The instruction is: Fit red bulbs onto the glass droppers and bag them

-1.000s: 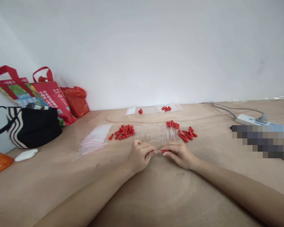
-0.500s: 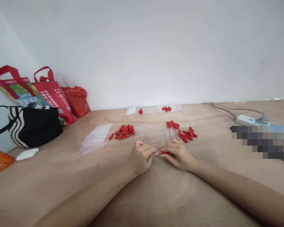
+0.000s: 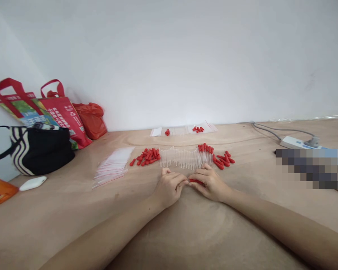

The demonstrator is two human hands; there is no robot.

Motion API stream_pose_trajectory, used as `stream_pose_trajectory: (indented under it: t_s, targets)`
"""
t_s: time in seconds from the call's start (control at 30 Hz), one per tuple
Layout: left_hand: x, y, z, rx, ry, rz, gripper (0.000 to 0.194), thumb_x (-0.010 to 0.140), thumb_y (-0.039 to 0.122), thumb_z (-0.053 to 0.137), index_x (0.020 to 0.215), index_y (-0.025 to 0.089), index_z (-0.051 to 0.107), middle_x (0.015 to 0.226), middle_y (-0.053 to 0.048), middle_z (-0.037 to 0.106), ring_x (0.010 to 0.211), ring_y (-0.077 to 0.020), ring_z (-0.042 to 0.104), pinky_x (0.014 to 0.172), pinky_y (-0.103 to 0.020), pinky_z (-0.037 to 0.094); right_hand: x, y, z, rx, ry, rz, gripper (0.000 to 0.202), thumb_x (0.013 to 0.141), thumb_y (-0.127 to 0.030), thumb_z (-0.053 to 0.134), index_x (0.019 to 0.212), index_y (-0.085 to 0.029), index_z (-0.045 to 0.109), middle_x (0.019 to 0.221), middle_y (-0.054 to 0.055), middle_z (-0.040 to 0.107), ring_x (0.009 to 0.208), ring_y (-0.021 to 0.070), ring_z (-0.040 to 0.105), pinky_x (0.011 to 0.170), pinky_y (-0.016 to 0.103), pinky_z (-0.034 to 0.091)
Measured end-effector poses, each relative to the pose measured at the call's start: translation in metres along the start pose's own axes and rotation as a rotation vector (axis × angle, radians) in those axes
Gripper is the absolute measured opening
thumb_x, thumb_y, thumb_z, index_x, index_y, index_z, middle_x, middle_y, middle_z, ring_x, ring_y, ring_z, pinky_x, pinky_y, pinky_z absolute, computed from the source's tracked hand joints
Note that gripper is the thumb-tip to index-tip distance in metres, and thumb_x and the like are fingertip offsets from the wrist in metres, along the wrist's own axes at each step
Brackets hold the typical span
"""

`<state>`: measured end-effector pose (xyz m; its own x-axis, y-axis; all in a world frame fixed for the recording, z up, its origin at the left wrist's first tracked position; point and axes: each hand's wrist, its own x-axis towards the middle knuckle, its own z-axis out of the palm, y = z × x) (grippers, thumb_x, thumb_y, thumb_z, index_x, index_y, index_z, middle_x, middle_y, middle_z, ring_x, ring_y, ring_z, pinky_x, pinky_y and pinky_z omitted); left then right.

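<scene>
Your right hand (image 3: 210,184) is pinching a squishy-looking red bulb (image 3: 196,181), left hand (image 3: 169,188) the thin tube (image 3: 188,180); probably light, kinda brittle, so grip near the joint.

- Left hand (image 3: 170,188): pinches a clear tube (image 3: 188,180), mostly hidden at the fingertips.
- Right hand (image 3: 211,184): grips a red cap (image 3: 197,181) in line with the tube.
- Tube row (image 3: 180,158): laid side by side beyond the hands; right-end tubes carry fitted caps (image 3: 205,148).
- Loose cap pile (image 3: 147,156): left of the row.
- Smaller cap group (image 3: 224,160): right of the row.
- Clear bags (image 3: 114,164): fanned stack, left of the pile.
</scene>
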<state>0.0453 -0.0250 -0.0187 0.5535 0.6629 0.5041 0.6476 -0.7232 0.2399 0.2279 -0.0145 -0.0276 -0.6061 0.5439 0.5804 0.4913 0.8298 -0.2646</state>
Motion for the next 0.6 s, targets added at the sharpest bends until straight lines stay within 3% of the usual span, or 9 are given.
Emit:
stream_pose_trajectory:
  t_s: [0.27, 0.4, 0.5, 0.6]
  targets:
    - [0.002, -0.013, -0.003, 0.004, 0.050, -0.022, 0.018, 0.087, 0.022, 0.039, 0.086, 0.018, 0.057, 0.079, 0.000, 0.066, 0.070, -0.0128, 0.057, 0.074, -0.031, 0.027, -0.004, 0.016, -0.010, -0.015, 0.102, 0.153, 0.019, 0.081, -0.032, 0.048, 0.081, -0.019, 0.061, 0.073, 0.004, 0.064, 0.068, 0.0147, 0.055, 0.066, 0.031, 0.031]
    - [0.003, -0.024, -0.007, 0.039, 0.083, -0.037, 0.021, 0.086, 0.020, 0.038, 0.080, 0.017, 0.058, 0.074, -0.001, 0.065, 0.070, -0.0136, 0.057, 0.072, -0.031, 0.028, -0.008, 0.030, -0.018, 0.054, 0.200, 0.259, 0.019, 0.079, -0.034, 0.051, 0.087, -0.019, 0.061, 0.076, 0.005, 0.064, 0.072, 0.0170, 0.055, 0.069, 0.032, 0.036]
    - [0.005, -0.026, -0.007, 0.054, 0.087, -0.033, 0.021, 0.086, 0.020, 0.039, 0.077, 0.017, 0.058, 0.070, 0.000, 0.065, 0.067, -0.0131, 0.056, 0.072, -0.031, 0.029, -0.008, 0.036, -0.020, 0.213, 0.227, 0.341, 0.017, 0.076, -0.034, 0.054, 0.082, -0.019, 0.061, 0.076, 0.005, 0.063, 0.071, 0.0164, 0.055, 0.068, 0.032, 0.039]
    - [0.005, -0.024, -0.006, 0.067, 0.082, -0.028, 0.022, 0.086, 0.021, 0.040, 0.075, 0.017, 0.058, 0.065, 0.001, 0.063, 0.064, -0.0124, 0.054, 0.071, -0.031, 0.028, -0.004, 0.031, -0.017, 0.526, 0.260, 0.493, 0.020, 0.071, -0.037, 0.058, 0.080, -0.018, 0.057, 0.071, 0.002, 0.061, 0.065, 0.0138, 0.054, 0.062, 0.028, 0.041]
